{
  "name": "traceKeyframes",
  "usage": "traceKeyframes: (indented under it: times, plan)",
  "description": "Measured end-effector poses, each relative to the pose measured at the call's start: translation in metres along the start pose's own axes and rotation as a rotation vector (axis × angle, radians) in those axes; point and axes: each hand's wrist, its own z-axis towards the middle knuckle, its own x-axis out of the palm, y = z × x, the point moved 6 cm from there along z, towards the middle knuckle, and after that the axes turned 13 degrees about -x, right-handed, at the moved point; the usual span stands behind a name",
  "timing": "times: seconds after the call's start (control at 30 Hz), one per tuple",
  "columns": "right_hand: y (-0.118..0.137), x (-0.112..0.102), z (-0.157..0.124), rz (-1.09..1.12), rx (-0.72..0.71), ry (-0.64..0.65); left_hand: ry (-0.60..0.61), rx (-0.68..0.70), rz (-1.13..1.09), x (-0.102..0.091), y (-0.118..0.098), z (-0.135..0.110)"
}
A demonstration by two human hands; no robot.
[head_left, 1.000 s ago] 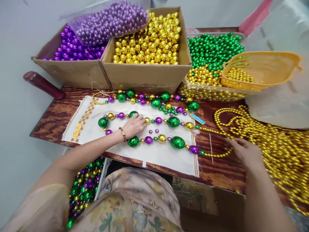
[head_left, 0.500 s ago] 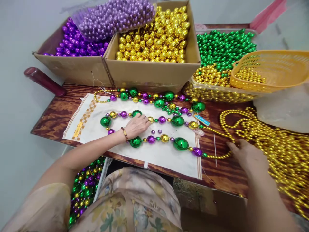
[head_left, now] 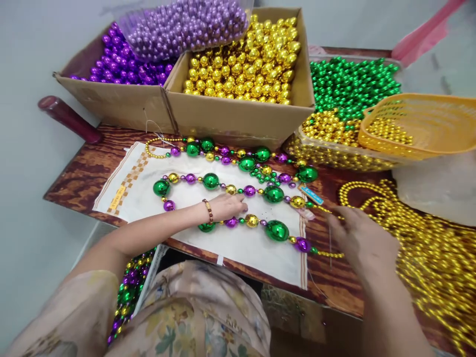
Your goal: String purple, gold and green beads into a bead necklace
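A long strand of big green (head_left: 277, 230), gold and purple beads loops over a white cloth (head_left: 241, 248) on the wooden table. My left hand (head_left: 228, 206) lies on the cloth inside the loop, fingers stretched flat toward two small loose purple beads, holding nothing. My right hand (head_left: 359, 240) hovers over the table's right part, above the thin gold end of the strand and a needle (head_left: 330, 240). Its fingers are smeared by motion. A heap of thin gold bead strands (head_left: 427, 248) lies just to its right.
Cardboard boxes of purple beads (head_left: 111, 101) and gold beads (head_left: 238, 121) stand at the back. A clear tray (head_left: 334, 156) of green and gold beads and a yellow basket (head_left: 420, 131) sit back right. A dark red cylinder (head_left: 69, 119) lies far left. Mixed beads (head_left: 128, 292) lie below the table.
My left hand slid right and nearer along the cloth toward the loose purple beads. My right hand moved left from the gold heap toward the needle.
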Motion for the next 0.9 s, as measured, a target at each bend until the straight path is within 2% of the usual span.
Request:
traceKeyframes:
  times: [0.07, 0.13, 0.17, 0.23, 0.33, 0.47, 0.57, 0.67, 0.77, 0.83, 0.9]
  plan:
    - [0.062, 0.001, 0.018, 0.113, -0.3, 0.113, 0.0, -0.026, 0.011, 0.001, 0.002, 0.0]
    - [0.117, 0.007, 0.032, 0.125, -0.476, 0.281, -0.014, -0.065, -0.003, 0.001, 0.007, -0.002]
    - [0.138, 0.011, 0.038, 0.098, -0.519, 0.359, -0.032, -0.083, -0.023, 0.001, 0.009, -0.003]
    - [0.168, 0.021, 0.047, 0.031, -0.572, 0.479, -0.085, -0.12, -0.076, -0.003, 0.015, -0.006]
    - [0.187, 0.033, 0.053, -0.012, -0.618, 0.536, -0.158, -0.194, -0.156, -0.016, 0.026, -0.006]
    - [0.184, 0.034, 0.05, -0.001, -0.63, 0.536, -0.237, -0.23, -0.21, -0.039, 0.037, 0.01]
    - [0.166, 0.025, 0.05, 0.097, -0.592, 0.497, -0.256, -0.217, -0.184, -0.049, 0.034, 0.032]
    - [0.129, 0.013, 0.063, 0.296, -0.431, 0.329, -0.206, -0.192, -0.097, -0.052, 0.019, 0.059]
    - [0.09, 0.005, 0.082, 0.336, -0.246, 0.146, -0.181, -0.143, -0.034, -0.052, 0.0, 0.082]
    - [0.076, 0.004, 0.093, 0.269, -0.17, 0.107, -0.195, -0.144, -0.019, -0.051, -0.006, 0.096]
    - [0.072, 0.007, 0.103, 0.191, -0.15, 0.129, -0.214, -0.163, -0.005, -0.048, -0.006, 0.107]
